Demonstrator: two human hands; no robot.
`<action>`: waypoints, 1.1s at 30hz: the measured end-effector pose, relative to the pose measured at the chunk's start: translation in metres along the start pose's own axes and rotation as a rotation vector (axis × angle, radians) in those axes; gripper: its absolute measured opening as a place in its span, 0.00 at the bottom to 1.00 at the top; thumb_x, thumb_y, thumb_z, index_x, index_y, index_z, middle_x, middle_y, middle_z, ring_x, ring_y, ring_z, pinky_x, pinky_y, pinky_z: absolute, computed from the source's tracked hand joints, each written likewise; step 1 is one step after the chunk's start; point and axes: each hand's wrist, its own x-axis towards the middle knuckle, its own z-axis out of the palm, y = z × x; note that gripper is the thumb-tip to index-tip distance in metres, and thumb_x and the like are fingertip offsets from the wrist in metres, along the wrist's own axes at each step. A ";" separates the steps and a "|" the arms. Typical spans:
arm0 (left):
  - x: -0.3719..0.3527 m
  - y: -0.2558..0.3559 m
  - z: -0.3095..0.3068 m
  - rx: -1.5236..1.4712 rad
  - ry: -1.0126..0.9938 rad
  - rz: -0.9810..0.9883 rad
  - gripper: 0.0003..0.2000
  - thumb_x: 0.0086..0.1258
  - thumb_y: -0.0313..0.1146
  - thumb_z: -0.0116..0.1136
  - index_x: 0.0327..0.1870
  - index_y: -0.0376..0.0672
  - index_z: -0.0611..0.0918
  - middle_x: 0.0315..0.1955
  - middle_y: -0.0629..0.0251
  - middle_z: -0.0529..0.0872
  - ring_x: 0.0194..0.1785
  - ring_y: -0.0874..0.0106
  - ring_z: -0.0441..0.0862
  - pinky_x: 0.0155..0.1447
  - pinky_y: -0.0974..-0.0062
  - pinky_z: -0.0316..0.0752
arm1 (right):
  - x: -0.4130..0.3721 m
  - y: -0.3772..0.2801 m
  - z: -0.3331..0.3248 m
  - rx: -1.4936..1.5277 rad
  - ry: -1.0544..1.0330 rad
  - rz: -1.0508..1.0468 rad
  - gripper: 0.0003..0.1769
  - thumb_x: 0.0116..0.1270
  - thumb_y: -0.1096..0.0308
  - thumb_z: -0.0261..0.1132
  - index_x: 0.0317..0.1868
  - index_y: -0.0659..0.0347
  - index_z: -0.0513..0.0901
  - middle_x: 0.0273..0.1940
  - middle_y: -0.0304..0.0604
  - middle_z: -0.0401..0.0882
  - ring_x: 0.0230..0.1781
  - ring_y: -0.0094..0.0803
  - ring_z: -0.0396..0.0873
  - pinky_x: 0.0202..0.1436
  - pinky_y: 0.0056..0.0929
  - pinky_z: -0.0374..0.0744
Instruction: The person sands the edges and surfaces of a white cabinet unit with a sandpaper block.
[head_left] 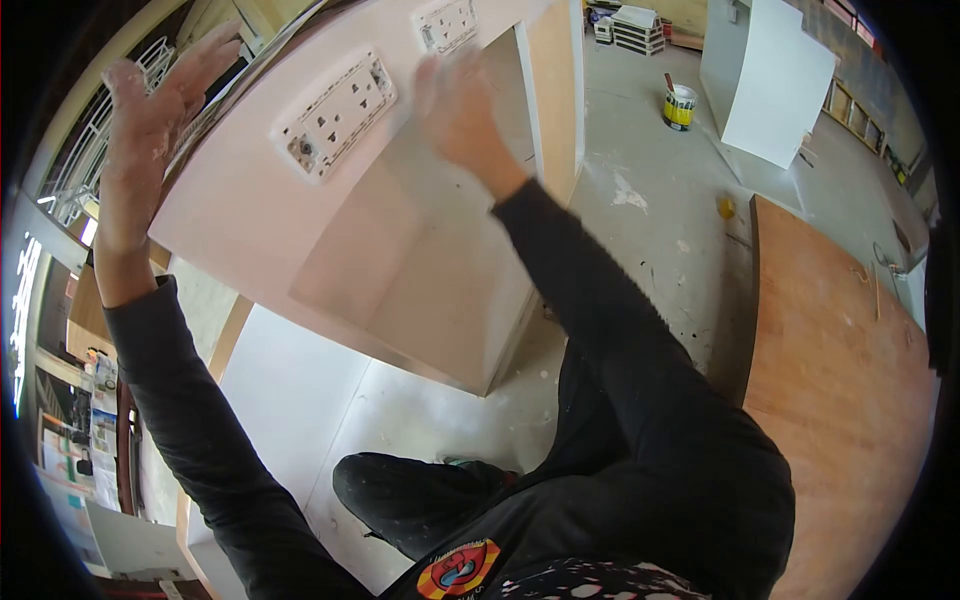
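A pale pink cabinet panel (235, 215) with an open compartment (420, 240) below stands in front of me. Two white outlet plates are set in its face: a nearer one (338, 115) and a farther one (446, 25). My left hand (150, 140) is raised by the panel's left edge, dusty, its fingers stretched and spread with nothing in them. Smeared by motion, my right hand (465, 120) hovers at the panel just below the farther outlet plate and overlaps its lower side; the blur hides how its fingers are set.
A wooden board (840, 400) fills the right side. On the concrete floor (640, 240) stands a paint can (679, 107) with a brush handle in it, near a white cabinet (768, 85). White panels (290, 380) lie below left, and shelving stands further left.
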 end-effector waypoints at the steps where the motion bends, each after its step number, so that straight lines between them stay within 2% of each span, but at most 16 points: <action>1: 0.001 -0.001 0.000 0.017 0.005 0.012 0.49 0.69 0.77 0.18 0.74 0.44 0.70 0.73 0.51 0.69 0.78 0.58 0.61 0.81 0.59 0.52 | -0.017 -0.011 0.009 0.026 0.059 -0.006 0.47 0.77 0.43 0.45 0.73 0.85 0.50 0.76 0.78 0.42 0.78 0.72 0.43 0.79 0.62 0.45; 3: 0.000 -0.002 0.000 -0.004 -0.007 -0.002 0.49 0.69 0.77 0.17 0.75 0.45 0.69 0.73 0.50 0.69 0.79 0.58 0.61 0.81 0.58 0.52 | -0.016 -0.001 0.016 0.060 0.118 0.001 0.48 0.77 0.43 0.45 0.72 0.87 0.50 0.76 0.79 0.42 0.78 0.72 0.43 0.79 0.62 0.45; 6: 0.003 0.000 -0.002 -0.025 -0.015 -0.020 0.50 0.68 0.78 0.17 0.75 0.45 0.69 0.73 0.48 0.68 0.79 0.57 0.60 0.81 0.57 0.52 | 0.018 0.024 0.028 -0.160 0.163 -0.066 0.50 0.77 0.42 0.44 0.72 0.89 0.46 0.75 0.81 0.41 0.79 0.72 0.40 0.80 0.61 0.42; 8: 0.003 -0.001 -0.002 -0.013 -0.020 -0.035 0.52 0.67 0.78 0.15 0.76 0.44 0.68 0.73 0.45 0.66 0.80 0.55 0.58 0.82 0.56 0.50 | 0.013 -0.007 0.015 0.152 0.257 0.109 0.45 0.80 0.46 0.42 0.73 0.86 0.45 0.76 0.78 0.43 0.77 0.76 0.43 0.78 0.63 0.48; 9: 0.003 0.000 -0.002 -0.009 -0.020 -0.028 0.52 0.67 0.78 0.15 0.76 0.44 0.68 0.73 0.45 0.66 0.80 0.55 0.58 0.82 0.56 0.50 | -0.003 -0.016 0.016 0.154 0.263 0.105 0.45 0.80 0.46 0.42 0.73 0.86 0.45 0.76 0.78 0.43 0.77 0.76 0.43 0.78 0.63 0.48; 12: 0.000 0.008 0.005 0.047 0.031 -0.041 0.52 0.68 0.78 0.14 0.75 0.43 0.68 0.73 0.44 0.66 0.80 0.54 0.58 0.82 0.57 0.47 | -0.018 -0.010 0.026 -0.015 0.155 -0.014 0.45 0.80 0.46 0.41 0.73 0.86 0.48 0.74 0.80 0.47 0.76 0.75 0.45 0.79 0.59 0.47; 14: 0.002 0.011 0.007 -0.011 0.006 -0.050 0.52 0.68 0.78 0.14 0.75 0.43 0.68 0.73 0.45 0.67 0.80 0.54 0.58 0.82 0.57 0.47 | 0.019 0.046 0.046 -0.625 0.175 -0.106 0.46 0.81 0.45 0.40 0.72 0.89 0.49 0.72 0.84 0.49 0.77 0.73 0.45 0.80 0.56 0.47; 15: 0.002 0.012 0.007 -0.074 -0.009 -0.065 0.52 0.68 0.78 0.14 0.75 0.43 0.68 0.73 0.46 0.67 0.80 0.54 0.58 0.82 0.57 0.47 | 0.029 0.044 0.036 -0.622 0.174 -0.098 0.46 0.81 0.45 0.40 0.72 0.89 0.49 0.72 0.84 0.49 0.77 0.73 0.45 0.80 0.56 0.47; 17: 0.002 0.008 0.002 0.001 -0.020 -0.053 0.51 0.68 0.78 0.14 0.76 0.44 0.68 0.73 0.47 0.68 0.79 0.55 0.59 0.82 0.57 0.47 | 0.048 0.028 0.007 0.170 0.271 0.062 0.51 0.77 0.41 0.46 0.70 0.92 0.50 0.72 0.88 0.44 0.77 0.76 0.41 0.79 0.62 0.43; 20: 0.003 0.002 -0.003 0.087 -0.016 -0.006 0.50 0.68 0.77 0.13 0.76 0.46 0.68 0.73 0.49 0.69 0.79 0.56 0.60 0.82 0.55 0.46 | 0.003 0.002 0.021 -0.118 0.186 -0.062 0.44 0.81 0.47 0.41 0.72 0.89 0.49 0.70 0.88 0.50 0.74 0.77 0.51 0.78 0.62 0.49; 23: 0.002 0.003 0.004 -0.028 0.016 -0.019 0.49 0.69 0.77 0.13 0.76 0.48 0.69 0.72 0.50 0.70 0.79 0.56 0.60 0.83 0.53 0.42 | -0.031 -0.010 0.031 -0.107 0.275 -0.158 0.42 0.81 0.50 0.43 0.72 0.88 0.48 0.69 0.88 0.53 0.73 0.78 0.54 0.78 0.62 0.50; 24: 0.001 0.005 0.005 -0.150 0.040 -0.050 0.49 0.69 0.77 0.13 0.76 0.49 0.69 0.72 0.51 0.71 0.79 0.56 0.59 0.83 0.52 0.40 | -0.014 0.001 0.026 -0.103 0.271 -0.151 0.42 0.81 0.50 0.43 0.72 0.88 0.48 0.69 0.88 0.53 0.73 0.78 0.54 0.78 0.62 0.50; 26: 0.003 0.004 -0.002 -0.020 0.005 -0.034 0.49 0.68 0.77 0.13 0.75 0.49 0.69 0.72 0.51 0.71 0.80 0.56 0.58 0.83 0.53 0.40 | 0.039 0.035 0.015 -0.464 0.030 -0.076 0.44 0.80 0.51 0.45 0.72 0.90 0.45 0.71 0.89 0.48 0.75 0.79 0.48 0.79 0.62 0.46; 29: 0.002 0.006 -0.005 0.108 -0.023 -0.013 0.49 0.68 0.77 0.13 0.75 0.49 0.70 0.72 0.52 0.71 0.80 0.55 0.58 0.83 0.54 0.40 | 0.039 0.033 0.028 -0.265 0.154 -0.055 0.40 0.78 0.58 0.50 0.73 0.85 0.46 0.69 0.89 0.50 0.73 0.82 0.49 0.74 0.70 0.54; 32: 0.002 0.002 -0.003 0.041 -0.005 -0.013 0.49 0.69 0.77 0.13 0.75 0.49 0.70 0.71 0.52 0.72 0.79 0.55 0.58 0.83 0.54 0.40 | -0.033 -0.026 0.042 -0.103 0.318 -0.106 0.37 0.78 0.61 0.50 0.72 0.84 0.50 0.68 0.88 0.52 0.72 0.81 0.51 0.71 0.71 0.58; 33: 0.001 0.000 -0.003 -0.020 0.008 -0.013 0.49 0.69 0.77 0.13 0.75 0.50 0.70 0.71 0.52 0.72 0.79 0.54 0.58 0.83 0.54 0.39 | -0.043 -0.046 0.026 0.006 0.188 -0.016 0.46 0.77 0.49 0.47 0.72 0.88 0.47 0.71 0.86 0.46 0.75 0.77 0.45 0.76 0.65 0.50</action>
